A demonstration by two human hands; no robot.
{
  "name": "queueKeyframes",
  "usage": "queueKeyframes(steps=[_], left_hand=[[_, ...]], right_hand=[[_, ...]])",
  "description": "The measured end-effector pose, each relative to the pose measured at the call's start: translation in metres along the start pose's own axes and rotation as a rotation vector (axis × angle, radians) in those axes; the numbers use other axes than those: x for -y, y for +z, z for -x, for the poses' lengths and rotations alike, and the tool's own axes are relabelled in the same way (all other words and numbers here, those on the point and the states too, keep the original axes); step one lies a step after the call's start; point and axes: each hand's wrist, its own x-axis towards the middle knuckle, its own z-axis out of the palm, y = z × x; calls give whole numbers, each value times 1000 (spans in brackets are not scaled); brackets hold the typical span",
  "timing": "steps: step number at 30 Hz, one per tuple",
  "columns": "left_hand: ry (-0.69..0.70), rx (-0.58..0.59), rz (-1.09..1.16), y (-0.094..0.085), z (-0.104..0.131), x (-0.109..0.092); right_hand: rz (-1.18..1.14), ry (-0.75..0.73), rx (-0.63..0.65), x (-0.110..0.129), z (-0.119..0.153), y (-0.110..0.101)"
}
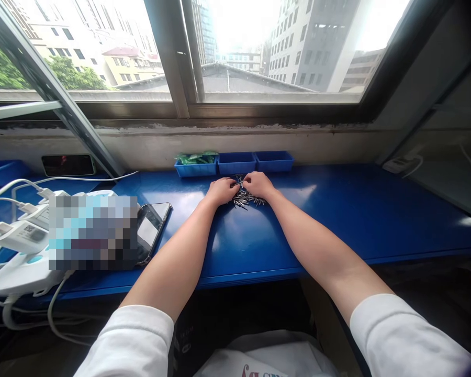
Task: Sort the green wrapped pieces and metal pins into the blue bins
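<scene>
A pile of small, thin, shiny metal pieces [241, 199], like pins or screws, lies on the blue tabletop near its far side. My left hand [222, 190] reaches in from the left of the pile, fingers bent and drawn together at its edge; what they hold is too small to make out. From the other side, my right hand [259, 185] has thumb and finger pinched over the pile, close to the left fingertips. A slim metal piece shows at that pinch. More pieces lie partly hidden under both hands.
Behind the hands stand a blue bin [196, 166] with green packets and two more blue bins, the middle one [236, 163] and the right one [275, 161]. At left are a phone [154, 230], a pixelated area, chargers [21, 235] and cables. A window [259, 52] is beyond.
</scene>
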Motion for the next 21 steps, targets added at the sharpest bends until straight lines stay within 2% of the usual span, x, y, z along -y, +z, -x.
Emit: queueKeyframes(steps=[15, 21], left_hand=[[2, 0, 36, 0, 0, 0], [-6, -7, 44, -1, 1, 1]], right_hand=[[8, 4, 1, 2, 0, -1], [12, 31, 61, 4, 0, -3]])
